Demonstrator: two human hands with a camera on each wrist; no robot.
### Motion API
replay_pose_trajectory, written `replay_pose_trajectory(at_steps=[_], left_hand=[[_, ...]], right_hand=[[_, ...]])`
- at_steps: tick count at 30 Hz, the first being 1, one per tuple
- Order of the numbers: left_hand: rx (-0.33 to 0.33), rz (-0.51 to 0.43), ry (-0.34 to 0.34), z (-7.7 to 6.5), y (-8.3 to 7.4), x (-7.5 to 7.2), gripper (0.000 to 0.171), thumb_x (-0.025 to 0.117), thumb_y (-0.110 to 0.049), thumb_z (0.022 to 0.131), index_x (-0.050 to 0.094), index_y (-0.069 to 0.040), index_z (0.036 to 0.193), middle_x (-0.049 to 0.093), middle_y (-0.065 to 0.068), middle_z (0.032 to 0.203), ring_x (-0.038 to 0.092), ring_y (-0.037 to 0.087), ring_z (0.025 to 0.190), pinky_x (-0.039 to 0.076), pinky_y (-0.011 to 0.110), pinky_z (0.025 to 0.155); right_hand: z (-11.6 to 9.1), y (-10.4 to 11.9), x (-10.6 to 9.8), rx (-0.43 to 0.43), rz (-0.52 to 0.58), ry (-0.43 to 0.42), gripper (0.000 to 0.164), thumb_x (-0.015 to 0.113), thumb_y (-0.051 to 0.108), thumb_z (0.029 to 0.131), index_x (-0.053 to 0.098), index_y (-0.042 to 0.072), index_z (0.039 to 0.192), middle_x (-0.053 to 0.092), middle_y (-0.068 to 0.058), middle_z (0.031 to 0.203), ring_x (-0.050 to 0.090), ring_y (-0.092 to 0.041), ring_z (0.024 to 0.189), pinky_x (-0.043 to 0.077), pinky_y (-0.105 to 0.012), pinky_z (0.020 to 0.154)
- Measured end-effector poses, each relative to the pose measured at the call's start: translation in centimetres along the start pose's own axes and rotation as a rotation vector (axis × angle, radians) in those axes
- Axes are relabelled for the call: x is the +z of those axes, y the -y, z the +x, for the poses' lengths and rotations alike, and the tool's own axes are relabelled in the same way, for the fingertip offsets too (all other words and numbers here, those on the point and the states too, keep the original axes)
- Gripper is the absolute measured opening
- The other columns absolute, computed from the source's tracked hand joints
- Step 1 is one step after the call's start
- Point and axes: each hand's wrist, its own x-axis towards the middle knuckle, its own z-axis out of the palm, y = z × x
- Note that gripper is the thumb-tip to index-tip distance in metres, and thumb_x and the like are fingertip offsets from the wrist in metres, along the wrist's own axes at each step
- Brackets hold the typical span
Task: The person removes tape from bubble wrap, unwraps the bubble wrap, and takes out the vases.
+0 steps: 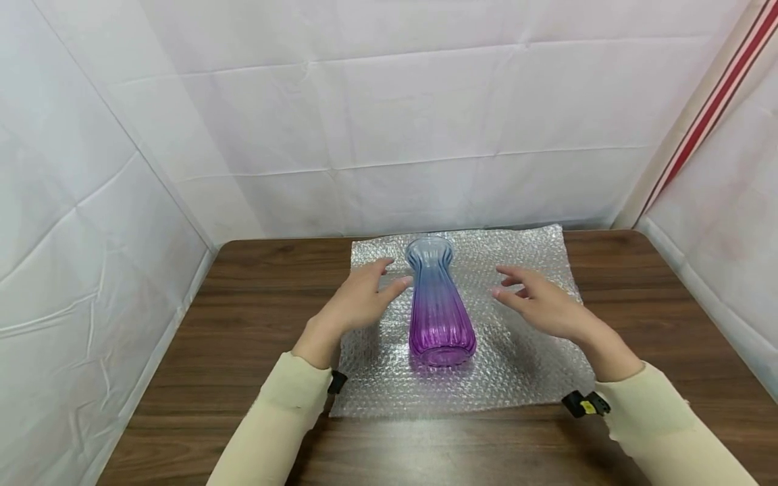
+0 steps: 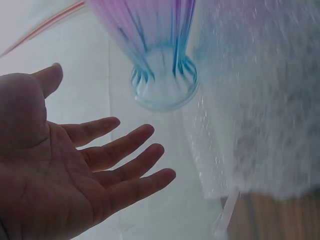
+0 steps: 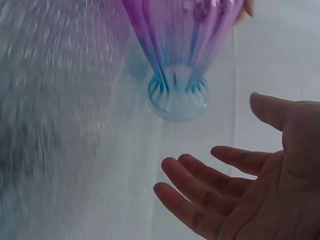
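Observation:
A ribbed glass vase [image 1: 440, 304], purple at its base and fading through blue to a clear flared mouth, lies on a sheet of bubble wrap [image 1: 377, 398]. Its base points toward me and its mouth toward the back wall. My left hand [image 1: 358, 297] hovers just left of the vase's neck, fingers spread and relaxed. In the left wrist view a gap separates that hand [image 2: 85, 165] from the vase's mouth [image 2: 165, 90]. To the right of the vase, farther off, my right hand [image 1: 543, 304] is held over the wrap with loose fingers. Neither hand holds anything.
Under the wrap is a dark wood-grain table [image 1: 243, 337], with bare wood showing on both sides and in front. White cloth walls [image 1: 413, 121] enclose its back and sides. A red-striped band [image 1: 705, 115] runs down the back right corner.

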Motion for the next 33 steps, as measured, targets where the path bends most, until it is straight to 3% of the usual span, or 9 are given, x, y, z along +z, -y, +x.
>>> replay_pose_trajectory(at_steps=[10,18,25,33], left_hand=[[-0.019,-0.049,0.021,1.6,-0.6,1.7,0.086,0.041,-0.068,0.104,0.025,-0.010,0.165,0.043,0.018,0.162,0.047,0.036,0.146,0.038,0.055,0.121],[-0.064,-0.049,0.037,2.5,-0.7,2.3,0.092,0.038,-0.073,0.102,0.019,-0.010,0.166,0.049,0.021,0.157,0.049,0.040,0.144,0.039,0.058,0.120],[-0.087,-0.064,0.056,2.9,-0.7,2.9,0.096,0.035,-0.076,0.101,0.015,-0.008,0.167,0.050,0.022,0.156,0.049,0.041,0.143,0.040,0.061,0.118],[-0.096,-0.074,0.085,3.2,-1.0,3.5,0.095,0.034,-0.074,0.102,0.016,-0.007,0.167,0.057,0.021,0.149,0.059,0.039,0.133,0.049,0.059,0.110]], right_hand=[[2.5,0.7,2.7,0.070,0.088,0.029,0.080,0.045,0.061,0.106,0.027,0.009,0.164,0.052,-0.025,0.151,0.053,-0.049,0.135,0.049,-0.063,0.105],[4.0,1.3,3.9,0.109,0.203,0.073,0.084,0.047,0.062,0.105,0.022,0.008,0.165,0.047,-0.028,0.152,0.063,-0.046,0.123,0.061,-0.050,0.092],[4.8,1.9,4.6,0.124,0.280,0.098,0.088,0.047,0.063,0.104,0.019,0.005,0.165,0.044,-0.030,0.153,0.059,-0.047,0.129,0.059,-0.053,0.097],[5.2,2.3,5.1,0.132,0.260,0.102,0.088,0.046,0.062,0.105,0.020,0.004,0.165,0.045,-0.030,0.153,0.064,-0.043,0.121,0.063,-0.050,0.089]])
